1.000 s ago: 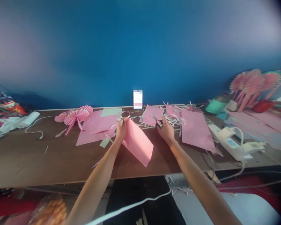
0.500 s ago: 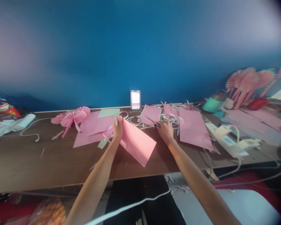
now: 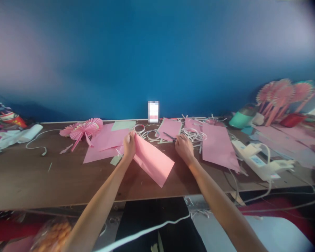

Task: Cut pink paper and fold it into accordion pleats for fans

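Note:
My left hand [image 3: 129,146] is closed on the upper corner of a folded pink paper sheet [image 3: 153,161], which slopes down toward the table's front edge. To the right of that sheet, my right hand [image 3: 183,148] grips black-handled scissors [image 3: 170,137] whose blades point up and left over the table. Flat pink sheets lie on both sides, one at the left [image 3: 105,143] and one at the right [image 3: 219,145]. White paper strips [image 3: 193,133] are heaped just beyond my right hand.
Pink folded paper fans [image 3: 82,130] lie at the back left on the brown table [image 3: 42,178]. A white power strip with cables [image 3: 259,161] sits at the right, with a teal container [image 3: 241,118] and more fans [image 3: 283,94] behind. A blue wall backs the table.
My left hand has drawn the pink sheet slightly left and nearer. My right hand has settled lower over the scissors. The view shifted a little.

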Available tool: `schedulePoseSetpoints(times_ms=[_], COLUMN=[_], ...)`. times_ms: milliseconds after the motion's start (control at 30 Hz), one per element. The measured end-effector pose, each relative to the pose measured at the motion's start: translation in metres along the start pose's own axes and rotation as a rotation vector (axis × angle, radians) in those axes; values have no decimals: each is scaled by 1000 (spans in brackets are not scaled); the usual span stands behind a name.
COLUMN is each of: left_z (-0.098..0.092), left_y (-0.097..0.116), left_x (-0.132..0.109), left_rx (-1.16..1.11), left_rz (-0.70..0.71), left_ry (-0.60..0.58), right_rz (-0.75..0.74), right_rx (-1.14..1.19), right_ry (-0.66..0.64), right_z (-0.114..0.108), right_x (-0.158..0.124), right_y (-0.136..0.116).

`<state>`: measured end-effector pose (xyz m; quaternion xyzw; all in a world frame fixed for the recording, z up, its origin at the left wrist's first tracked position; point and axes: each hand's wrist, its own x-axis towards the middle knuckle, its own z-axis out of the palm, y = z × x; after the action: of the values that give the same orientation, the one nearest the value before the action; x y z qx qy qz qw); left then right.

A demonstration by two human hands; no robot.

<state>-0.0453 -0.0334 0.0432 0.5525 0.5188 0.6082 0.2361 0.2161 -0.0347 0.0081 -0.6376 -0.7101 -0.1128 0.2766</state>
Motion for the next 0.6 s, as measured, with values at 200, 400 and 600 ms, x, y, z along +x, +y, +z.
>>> schedulePoseSetpoints(times_ms=[200, 400, 600], left_z=[-14, -8, -8], left_y=[-4, 0, 7], left_x=[-9, -7, -7], left_rx=[13, 17, 42], left_rz=[-20, -8, 24], left_ry=[128, 89, 105], right_rz=[-259, -315, -284], right_rx=[142, 163, 191], right_ry=[-57, -89, -114], right_z=[-5, 2, 1], right_x=[-7, -9, -8], right_y=[-27, -27, -26])
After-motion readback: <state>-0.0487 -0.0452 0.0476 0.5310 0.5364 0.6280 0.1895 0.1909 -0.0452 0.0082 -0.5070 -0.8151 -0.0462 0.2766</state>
